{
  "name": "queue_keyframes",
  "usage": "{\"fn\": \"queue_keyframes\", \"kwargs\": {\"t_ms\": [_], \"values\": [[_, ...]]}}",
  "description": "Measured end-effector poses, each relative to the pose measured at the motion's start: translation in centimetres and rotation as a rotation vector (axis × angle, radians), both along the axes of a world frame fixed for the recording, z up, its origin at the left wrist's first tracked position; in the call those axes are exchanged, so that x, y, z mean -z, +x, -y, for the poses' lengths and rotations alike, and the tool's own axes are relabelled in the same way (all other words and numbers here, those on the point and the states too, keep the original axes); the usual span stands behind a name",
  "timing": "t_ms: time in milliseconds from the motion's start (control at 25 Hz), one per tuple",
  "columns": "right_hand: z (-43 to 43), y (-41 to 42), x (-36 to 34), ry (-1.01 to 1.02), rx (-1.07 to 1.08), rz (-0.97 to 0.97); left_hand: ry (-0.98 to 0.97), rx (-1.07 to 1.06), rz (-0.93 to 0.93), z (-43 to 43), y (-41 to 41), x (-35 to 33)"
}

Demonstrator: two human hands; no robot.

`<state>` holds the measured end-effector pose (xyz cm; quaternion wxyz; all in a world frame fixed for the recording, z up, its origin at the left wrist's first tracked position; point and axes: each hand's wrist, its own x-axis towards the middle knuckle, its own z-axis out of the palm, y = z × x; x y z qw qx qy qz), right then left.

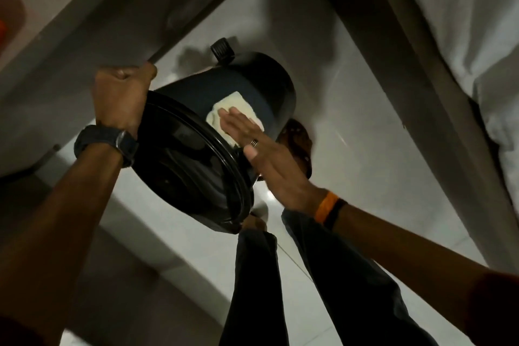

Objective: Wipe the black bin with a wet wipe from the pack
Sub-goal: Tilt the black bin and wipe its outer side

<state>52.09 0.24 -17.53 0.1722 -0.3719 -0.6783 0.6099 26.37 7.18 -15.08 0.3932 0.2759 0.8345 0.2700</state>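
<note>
A: Since it hangs tilted off the floor in one hand, the black bin looks light, rigid, glossy, probably slick when damp. Grip?

B: Left hand curled tight over the rim at the lid end, the best hold. Right hand flat, fingers spread, nothing pinched, pressing the wet wipe onto the side wall.

A: Positions?

B: Wipe soft, bunched under the fingertips, just beyond the left grip. Farther out, bin base and pedal. Pack not visible.
</note>
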Motion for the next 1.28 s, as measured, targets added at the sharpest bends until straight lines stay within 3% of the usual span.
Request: {"fn": "queue_keyframes", "kwargs": {"t_ms": [40,160,200,360,440,520,560,640,720,800,920,960,1080,1280], "values": [[-0.6,0.3,1.0,-0.048,0.052,0.025,-0.018,-0.013,0.007,0.0,-0.6,0.3],[-6.5,0.8,4.2,-0.521,0.595,0.215,-0.041,-0.057,0.033,-0.4,-1.8,1.0],[-8.2,0.9,4.7,-0.638,0.684,0.256,-0.038,-0.073,0.040,-0.7,-2.0,1.1],[-6.4,0.0,4.5,-0.576,0.688,0.272,-0.046,0.010,0.015,-2.1,-1.3,-0.2],[-2.8,-0.2,3.9,-0.504,0.687,0.273,-0.007,0.266,-0.136,-2.2,1.0,-1.8],[-0.3,-0.2,3.7,-0.454,0.798,0.284,0.075,0.706,-0.420,-1.6,5.0,-3.6],[0.1,-0.1,3.9,-0.500,0.878,0.302,0.110,0.943,-0.551,-0.8,7.5,-4.3],[0.7,-0.1,4.0,-0.793,1.024,0.212,0.146,1.428,-0.736,2.0,12.0,-4.9],[0.8,0.0,4.0,-0.989,1.147,0.143,0.264,1.650,-0.902,5.1,13.5,-4.1],[0.5,0.3,3.8,-0.920,1.111,0.217,0.374,1.424,-1.002,7.7,12.5,-2.6],[-0.4,0.6,2.8,-0.775,0.938,0.362,0.155,0.740,-0.881,10.7,10.4,-1.4],[-0.5,0.8,2.6,-0.753,0.902,0.415,0.066,0.606,-0.840,11.6,9.9,-1.3],[-0.5,0.5,1.3,-0.718,0.796,0.457,0.005,0.621,-0.806,13.3,8.8,-1.0],[0.4,1.4,1.2,-0.698,0.599,0.606,0.213,0.903,-0.803,12.8,11.6,-1.3]]}}
